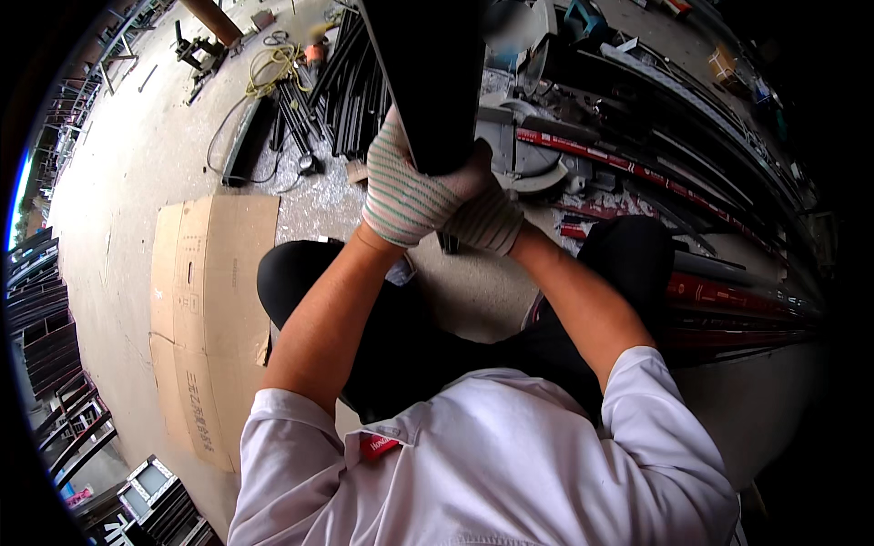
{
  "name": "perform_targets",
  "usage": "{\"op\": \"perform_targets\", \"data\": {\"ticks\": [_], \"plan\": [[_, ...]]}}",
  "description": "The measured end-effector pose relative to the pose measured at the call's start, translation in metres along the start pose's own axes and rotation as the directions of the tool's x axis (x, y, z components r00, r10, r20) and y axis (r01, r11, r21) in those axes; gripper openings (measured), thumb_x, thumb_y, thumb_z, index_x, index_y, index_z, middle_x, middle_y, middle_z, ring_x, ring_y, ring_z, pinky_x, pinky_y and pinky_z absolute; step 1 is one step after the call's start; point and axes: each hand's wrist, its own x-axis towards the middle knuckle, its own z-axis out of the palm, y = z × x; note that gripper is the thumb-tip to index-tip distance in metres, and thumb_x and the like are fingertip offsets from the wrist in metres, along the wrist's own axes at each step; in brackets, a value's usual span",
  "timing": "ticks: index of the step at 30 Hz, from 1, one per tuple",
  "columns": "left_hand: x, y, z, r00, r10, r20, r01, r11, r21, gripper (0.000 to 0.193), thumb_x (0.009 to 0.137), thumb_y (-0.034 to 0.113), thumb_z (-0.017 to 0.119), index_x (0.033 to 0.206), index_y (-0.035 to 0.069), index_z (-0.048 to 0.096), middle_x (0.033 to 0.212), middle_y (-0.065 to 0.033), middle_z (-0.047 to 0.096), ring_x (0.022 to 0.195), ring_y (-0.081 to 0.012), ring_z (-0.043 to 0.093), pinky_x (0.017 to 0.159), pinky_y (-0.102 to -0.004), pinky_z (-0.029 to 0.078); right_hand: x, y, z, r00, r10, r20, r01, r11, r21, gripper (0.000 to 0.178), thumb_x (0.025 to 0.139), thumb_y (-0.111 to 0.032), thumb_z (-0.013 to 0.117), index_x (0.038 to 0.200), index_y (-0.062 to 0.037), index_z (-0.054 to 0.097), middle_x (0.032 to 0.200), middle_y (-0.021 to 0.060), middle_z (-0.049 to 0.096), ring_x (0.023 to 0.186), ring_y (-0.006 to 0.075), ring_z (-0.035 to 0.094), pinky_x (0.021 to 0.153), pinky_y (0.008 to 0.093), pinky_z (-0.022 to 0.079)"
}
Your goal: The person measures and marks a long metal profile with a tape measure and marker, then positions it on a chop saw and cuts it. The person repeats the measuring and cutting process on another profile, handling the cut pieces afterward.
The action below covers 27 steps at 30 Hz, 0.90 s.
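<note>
Both hands wear striped, light knit work gloves and are close together at the near end of a long black metal profile [435, 82]. The profile points away from me and runs out past the top edge. My left hand [403, 189] is wrapped around its left edge near the end. Just right of it, my right hand [487, 211] grips the end from the right and below, its fingers partly hidden. Beyond the right hand stands a cut-off saw [533, 159] with a round metal base.
A flattened cardboard box [218, 318] lies on the floor at left. Ahead are a pile of black bars [346, 100], a yellow cable [271, 71] and scattered shavings. Long red-wrapped profiles [628, 164] stretch along the right. Metal frames [150, 491] stand at lower left.
</note>
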Motion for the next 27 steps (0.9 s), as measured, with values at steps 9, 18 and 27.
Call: {"op": "perform_targets", "data": {"ticks": [9,18,27], "plan": [[-0.006,-0.018,0.005,0.975,0.222,-0.012,-0.218,0.964,0.149,0.014,0.082,0.009,0.073,0.094,0.015,0.071,0.077,-0.0003,0.066,0.067,-0.0208,0.067,0.064,-0.0329,0.056,-0.006,0.025,0.017,0.997,-0.019,-0.07,0.02,1.0,0.022,0.063,0.077,-0.045,0.087,0.119,-0.0028,0.064,0.103,0.0103,0.074,0.1,0.0242,0.071,0.092,0.0375,0.056],[-0.006,-0.021,0.002,0.981,0.195,-0.012,-0.193,0.976,0.105,0.014,0.087,0.017,0.075,0.098,0.01,0.071,0.086,-0.0028,0.071,0.073,-0.0145,0.069,0.067,-0.0286,0.057,-0.004,0.033,0.023,0.996,-0.01,-0.084,0.016,0.997,0.078,0.059,0.077,-0.046,0.088,0.112,-0.0044,0.066,0.096,0.0075,0.074,0.093,0.0216,0.072,0.088,0.0356,0.057],[0.002,0.01,0.005,0.968,-0.245,-0.062,0.242,0.969,-0.05,0.02,0.076,0.018,0.082,0.08,0.004,0.067,0.069,-0.0032,0.065,0.064,-0.0109,0.063,0.06,-0.0311,0.052,-0.007,0.05,0.023,0.995,0.005,-0.102,0.006,0.994,0.105,0.055,0.076,-0.047,0.088,0.105,-0.006,0.068,0.088,0.0047,0.074,0.087,0.019,0.072,0.083,0.0336,0.058]]}}
